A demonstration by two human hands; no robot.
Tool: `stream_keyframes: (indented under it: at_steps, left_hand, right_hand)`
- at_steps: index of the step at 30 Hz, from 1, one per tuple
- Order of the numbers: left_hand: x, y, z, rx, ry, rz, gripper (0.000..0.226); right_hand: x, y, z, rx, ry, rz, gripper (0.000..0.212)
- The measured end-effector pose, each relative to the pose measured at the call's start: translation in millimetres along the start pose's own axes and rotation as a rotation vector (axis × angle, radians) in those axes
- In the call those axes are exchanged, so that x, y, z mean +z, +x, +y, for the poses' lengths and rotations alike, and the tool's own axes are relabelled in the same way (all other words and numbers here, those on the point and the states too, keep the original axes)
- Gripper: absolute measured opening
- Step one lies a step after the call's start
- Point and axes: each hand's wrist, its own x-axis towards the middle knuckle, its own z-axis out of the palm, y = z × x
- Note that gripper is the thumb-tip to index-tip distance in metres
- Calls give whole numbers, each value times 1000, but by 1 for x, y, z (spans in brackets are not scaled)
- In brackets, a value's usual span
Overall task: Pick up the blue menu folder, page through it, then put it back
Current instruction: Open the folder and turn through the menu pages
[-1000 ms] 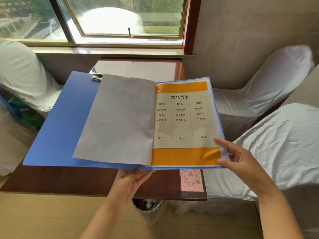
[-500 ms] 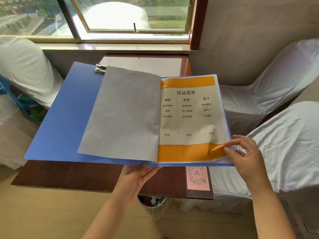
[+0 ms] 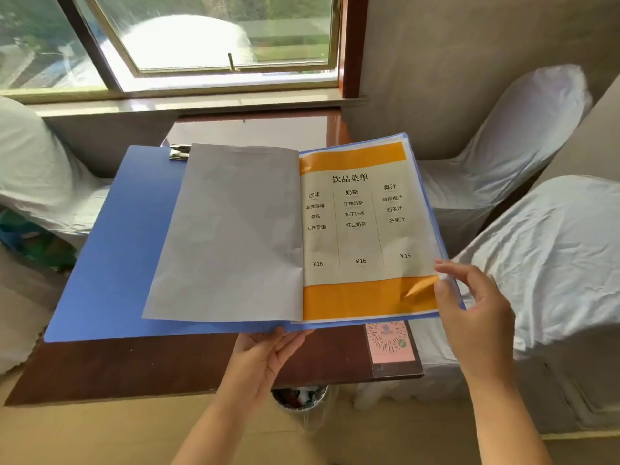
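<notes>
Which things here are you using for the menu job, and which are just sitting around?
Using:
blue menu folder
drinks menu page
left hand
right hand

Just sitting around:
QR code card
table
covered chairs
bin

From my feed the dark brown wooden table (image 3: 141, 367) ran from the window sill toward me. A pink QR-code card (image 3: 389, 342) lay flat at about 4 o'clock, near the front right corner. The far end was glossy, reflecting daylight.
</notes>
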Motion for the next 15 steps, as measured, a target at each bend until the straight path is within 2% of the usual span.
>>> stream_keyframes:
  at_steps: [3,5,7,9,13,15]
  left_hand:
    - [-4,-3,5,-19,12,-4,42]
    - [-6,-4,7,-24,25,-2,42]
    - [-5,-4,7,-16,46,-9,40]
    - [-2,-4,5,-10,65,-25,38]
    - [5,-3,-1,-15,79,-46,39]
    - [8,-3,-4,-20,67,-45,39]
  right_hand:
    - [-1,-1,6,72,-59,-97,56]
    - [-11,3,15,228,45,-215,70]
    - [-21,7,22,363,260,-348,68]
    - [-26,10,30,357,297,-386,65]
    - [-20,16,30,261,120,-287,64]
    - [-15,17,25,213,-75,-213,67]
